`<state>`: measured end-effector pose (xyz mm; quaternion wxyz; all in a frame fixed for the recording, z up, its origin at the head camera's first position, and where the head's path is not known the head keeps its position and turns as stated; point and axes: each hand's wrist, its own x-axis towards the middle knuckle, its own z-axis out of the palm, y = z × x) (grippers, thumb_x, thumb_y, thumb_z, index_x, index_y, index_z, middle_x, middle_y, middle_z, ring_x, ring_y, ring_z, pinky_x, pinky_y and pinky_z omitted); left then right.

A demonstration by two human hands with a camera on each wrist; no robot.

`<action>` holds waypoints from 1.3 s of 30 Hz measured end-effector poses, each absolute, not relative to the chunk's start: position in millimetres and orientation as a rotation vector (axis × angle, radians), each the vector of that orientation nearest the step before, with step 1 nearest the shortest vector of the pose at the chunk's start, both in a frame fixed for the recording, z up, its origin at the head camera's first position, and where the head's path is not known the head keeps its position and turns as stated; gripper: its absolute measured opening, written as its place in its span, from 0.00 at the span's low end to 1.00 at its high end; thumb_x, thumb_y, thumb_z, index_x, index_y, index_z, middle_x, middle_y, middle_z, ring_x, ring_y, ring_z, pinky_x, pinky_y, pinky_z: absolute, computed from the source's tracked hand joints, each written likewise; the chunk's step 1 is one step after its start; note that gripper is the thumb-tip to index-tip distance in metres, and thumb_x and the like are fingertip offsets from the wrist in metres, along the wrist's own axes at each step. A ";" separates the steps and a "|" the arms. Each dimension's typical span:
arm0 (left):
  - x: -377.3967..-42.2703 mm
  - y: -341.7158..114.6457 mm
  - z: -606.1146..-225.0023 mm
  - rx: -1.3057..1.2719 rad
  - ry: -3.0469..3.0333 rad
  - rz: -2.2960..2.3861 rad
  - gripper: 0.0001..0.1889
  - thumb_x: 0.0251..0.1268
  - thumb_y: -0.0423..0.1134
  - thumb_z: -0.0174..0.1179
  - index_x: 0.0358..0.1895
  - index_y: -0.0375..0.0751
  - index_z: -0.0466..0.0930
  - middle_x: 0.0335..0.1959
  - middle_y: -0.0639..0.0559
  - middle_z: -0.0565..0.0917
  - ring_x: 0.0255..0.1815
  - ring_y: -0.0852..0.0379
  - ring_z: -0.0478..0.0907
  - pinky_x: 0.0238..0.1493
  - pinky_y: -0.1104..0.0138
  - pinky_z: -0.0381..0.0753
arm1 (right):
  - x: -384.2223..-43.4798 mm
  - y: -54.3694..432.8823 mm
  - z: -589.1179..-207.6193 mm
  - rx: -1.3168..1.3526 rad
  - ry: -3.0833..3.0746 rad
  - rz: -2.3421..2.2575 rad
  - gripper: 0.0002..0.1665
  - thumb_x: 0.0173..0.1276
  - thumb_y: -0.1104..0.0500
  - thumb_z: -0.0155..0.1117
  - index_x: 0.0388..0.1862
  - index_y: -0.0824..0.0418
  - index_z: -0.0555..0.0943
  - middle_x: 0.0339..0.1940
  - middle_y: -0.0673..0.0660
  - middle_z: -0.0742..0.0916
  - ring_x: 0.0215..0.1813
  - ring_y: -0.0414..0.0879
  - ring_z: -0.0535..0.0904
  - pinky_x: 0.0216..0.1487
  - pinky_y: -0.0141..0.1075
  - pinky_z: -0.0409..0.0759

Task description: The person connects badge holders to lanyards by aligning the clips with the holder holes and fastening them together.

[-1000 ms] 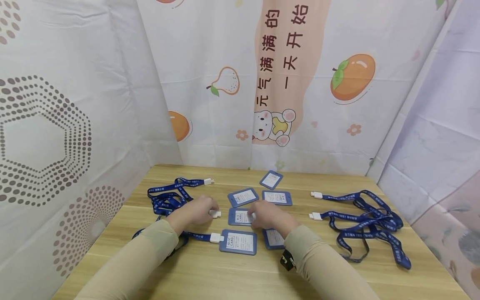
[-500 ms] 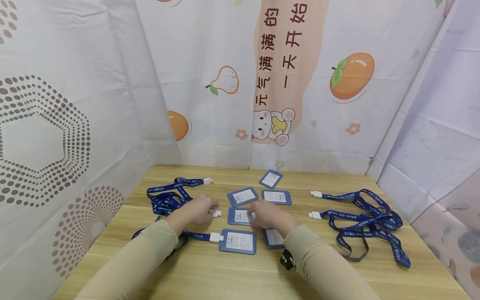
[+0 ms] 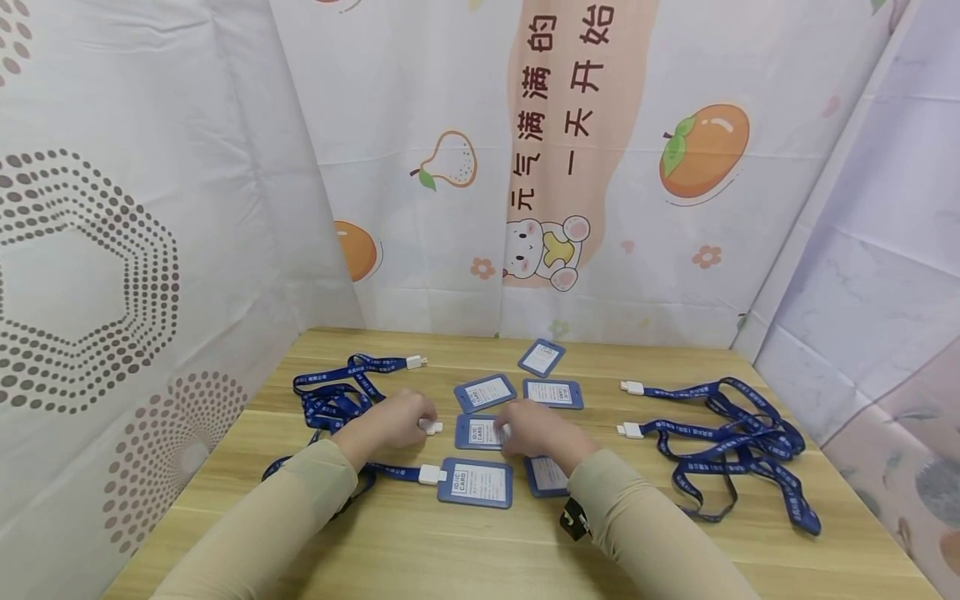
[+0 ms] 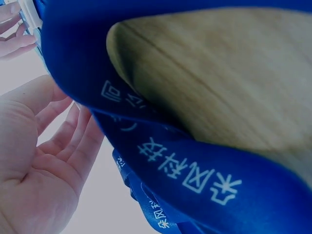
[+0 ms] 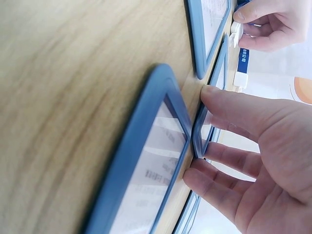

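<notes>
My left hand [image 3: 395, 419] pinches the white plastic clip [image 3: 432, 427] at the end of a blue printed lanyard. In the left wrist view, the lanyard's strap [image 4: 165, 168] loops large in front of the lens, beside the hand. To the right, my right hand [image 3: 542, 433] grips the right end of a blue card holder [image 3: 472, 432] lying on the table, thumb on one long edge and fingers at the other. A small gap separates clip and holder. Just nearer, another card holder [image 3: 476, 484] is joined to a lanyard's white clip [image 3: 430, 474].
Beyond my hands lie card holders, one tilted [image 3: 486, 393], one level [image 3: 553, 394] and one farther back [image 3: 542, 357]. Another holder [image 3: 547, 477] is partly under my right wrist. Blue lanyards lie heaped at left [image 3: 333, 400] and right [image 3: 738, 433] on the wooden table [image 3: 480, 558].
</notes>
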<state>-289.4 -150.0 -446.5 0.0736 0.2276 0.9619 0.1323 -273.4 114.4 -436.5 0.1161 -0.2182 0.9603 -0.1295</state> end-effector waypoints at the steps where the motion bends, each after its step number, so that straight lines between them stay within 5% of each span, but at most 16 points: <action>1: -289.3 -149.9 -446.2 0.684 2.888 0.399 0.13 0.60 0.31 0.70 0.49 0.45 0.89 0.50 0.50 0.86 0.53 0.52 0.82 0.57 0.57 0.82 | -273.3 114.5 -436.7 -0.639 2.813 -0.378 0.26 0.58 0.57 0.79 0.58 0.53 0.86 0.61 0.55 0.83 0.66 0.56 0.76 0.67 0.54 0.74; 39: -291.8 -138.5 -446.9 0.727 2.848 0.401 0.13 0.59 0.32 0.71 0.47 0.47 0.91 0.49 0.52 0.87 0.53 0.53 0.82 0.55 0.58 0.83 | -273.1 115.8 -437.4 -0.709 2.823 -0.351 0.22 0.59 0.57 0.79 0.54 0.53 0.88 0.56 0.53 0.86 0.61 0.52 0.78 0.65 0.50 0.75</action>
